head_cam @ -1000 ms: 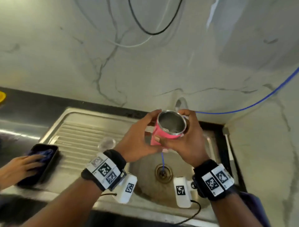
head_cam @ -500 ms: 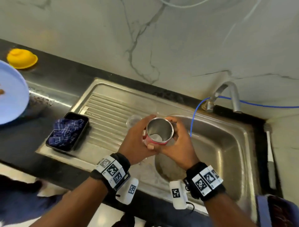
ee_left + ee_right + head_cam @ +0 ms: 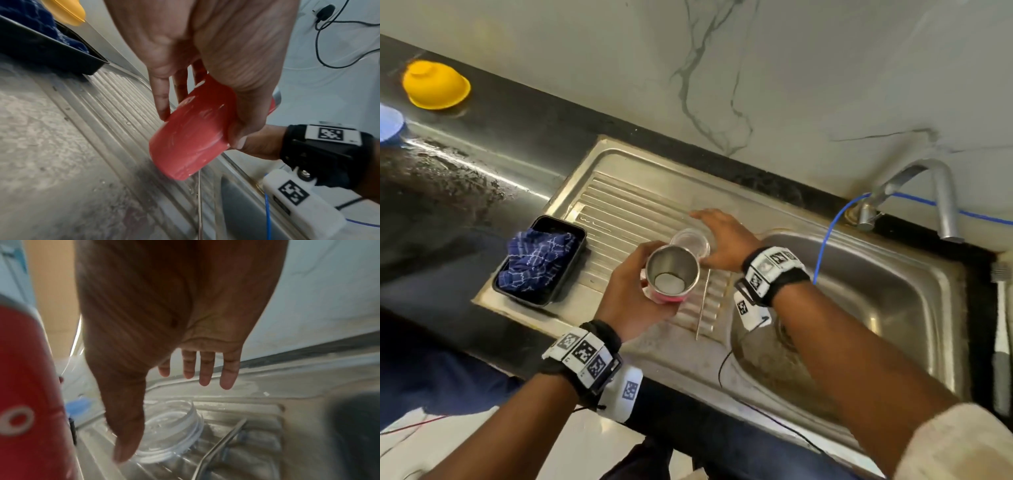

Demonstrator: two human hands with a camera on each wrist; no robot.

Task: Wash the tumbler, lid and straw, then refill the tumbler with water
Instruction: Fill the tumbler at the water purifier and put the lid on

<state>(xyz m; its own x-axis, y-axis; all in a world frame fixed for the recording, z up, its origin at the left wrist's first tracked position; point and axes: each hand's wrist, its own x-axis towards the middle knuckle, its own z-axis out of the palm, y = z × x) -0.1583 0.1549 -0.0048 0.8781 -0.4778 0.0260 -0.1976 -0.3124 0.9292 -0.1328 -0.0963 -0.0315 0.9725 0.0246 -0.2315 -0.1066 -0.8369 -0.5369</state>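
Observation:
My left hand [image 3: 635, 287] grips the red tumbler [image 3: 671, 275] upright above the ribbed drainboard [image 3: 626, 212]; its steel inside holds a little water. In the left wrist view the fingers wrap the tumbler [image 3: 189, 142] round its side. The clear lid [image 3: 693, 240] lies on the drainboard just behind the tumbler. My right hand [image 3: 717, 236] hovers over the lid [image 3: 174, 430] with straight spread fingers, and I cannot see it touching. A thin metal straw [image 3: 703, 301] lies on the drainboard to the right of the tumbler, also visible as the straw [image 3: 222, 444] beside the lid.
A black tray [image 3: 541, 260] with a blue cloth sits at the drainboard's left end. The sink basin [image 3: 893, 308] with tap [image 3: 928, 192] and a blue hose [image 3: 825, 240] is to the right. A yellow bowl [image 3: 436, 89] stands upside down on the dark counter.
The tumbler moved left from over the basin to above the drainboard. My right hand let go of it and reached out over the lid; the left hand alone holds it now.

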